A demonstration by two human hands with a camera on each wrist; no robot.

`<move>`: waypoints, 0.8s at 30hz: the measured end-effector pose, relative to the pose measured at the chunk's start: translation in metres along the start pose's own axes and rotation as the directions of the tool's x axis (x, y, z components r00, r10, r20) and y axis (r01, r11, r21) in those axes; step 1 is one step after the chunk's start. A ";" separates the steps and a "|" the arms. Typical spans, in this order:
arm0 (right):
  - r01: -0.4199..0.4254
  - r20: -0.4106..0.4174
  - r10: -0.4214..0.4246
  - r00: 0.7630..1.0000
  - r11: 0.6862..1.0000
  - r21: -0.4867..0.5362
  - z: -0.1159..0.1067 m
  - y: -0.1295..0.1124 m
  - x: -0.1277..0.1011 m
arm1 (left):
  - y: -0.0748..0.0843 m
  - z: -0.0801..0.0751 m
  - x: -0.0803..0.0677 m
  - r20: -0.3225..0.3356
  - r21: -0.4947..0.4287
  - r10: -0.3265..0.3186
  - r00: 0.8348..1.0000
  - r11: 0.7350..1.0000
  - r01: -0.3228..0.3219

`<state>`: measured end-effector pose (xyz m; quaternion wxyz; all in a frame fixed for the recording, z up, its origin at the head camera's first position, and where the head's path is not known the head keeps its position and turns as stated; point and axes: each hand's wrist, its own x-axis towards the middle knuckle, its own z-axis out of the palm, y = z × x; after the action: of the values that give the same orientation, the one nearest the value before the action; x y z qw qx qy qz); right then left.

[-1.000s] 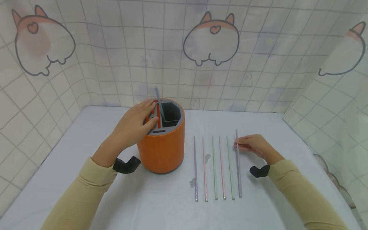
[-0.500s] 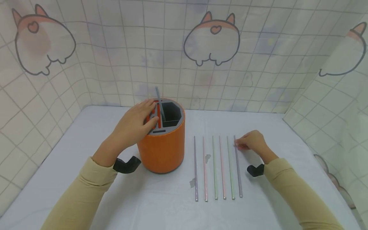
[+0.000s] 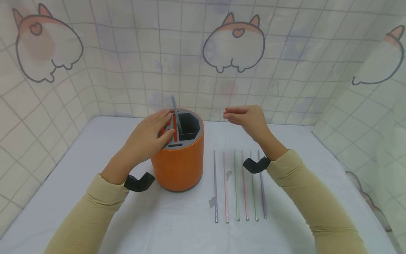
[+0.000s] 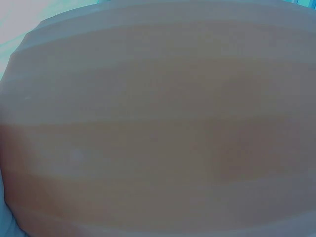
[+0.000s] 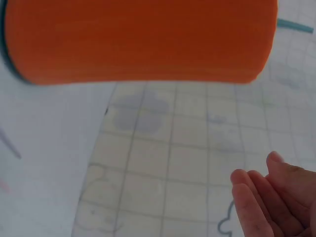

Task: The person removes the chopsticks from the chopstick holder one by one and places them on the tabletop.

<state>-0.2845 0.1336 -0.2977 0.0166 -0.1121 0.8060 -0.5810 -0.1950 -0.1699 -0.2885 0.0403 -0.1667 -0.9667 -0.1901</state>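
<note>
An orange round desk organizer (image 3: 177, 169) with a grey divided top stands left of the middle. One blue-grey stick (image 3: 174, 104) leans upright out of its large dark compartment. My left hand (image 3: 144, 137) rests on the left side of its top, fingers extended. Several thin shiny sticks lie side by side on the table, among them a purple stick (image 3: 216, 190), a pink stick (image 3: 226, 190) and a green stick (image 3: 237, 190). My right hand (image 3: 248, 120) hovers right of the organizer, holding nothing, fingers nearly straight. The organizer's blurred wall (image 4: 158, 118) fills most of the left wrist view.
A white cloth covers the table (image 3: 177, 225). Behind and at both sides hangs a checked curtain (image 3: 177, 42) with cartoon animal prints. Small grey patches (image 3: 229, 175) show on the cloth near the sticks.
My right hand has let go of the rightmost purple stick, which now lies in line with the others. The hand has risen and moved left and back. My left hand stays put.
</note>
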 end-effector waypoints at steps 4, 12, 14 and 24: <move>0.052 0.047 -0.055 0.997 0.997 0.052 0.025 -0.024 0.007 | 0.001 0.000 0.000 0.000 -0.001 -0.006 1.000 1.000 0.006; 0.089 0.228 -0.114 0.967 0.989 0.117 0.057 -0.048 0.019 | -0.001 0.001 0.002 0.001 0.001 0.003 1.000 1.000 -0.003; 0.090 0.260 -0.114 0.959 0.991 0.102 0.062 -0.050 0.020 | -0.001 0.001 0.003 0.001 -0.002 0.009 1.000 1.000 -0.009; 0.136 0.378 -0.155 0.913 0.988 0.076 0.074 -0.054 0.028 | 0.000 0.001 0.003 0.005 -0.009 0.008 1.000 1.000 -0.008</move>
<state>-0.2913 0.0425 -0.2686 0.1332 -0.2827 0.7623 -0.5668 -0.1975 -0.1684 -0.2886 0.0377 -0.1710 -0.9653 -0.1936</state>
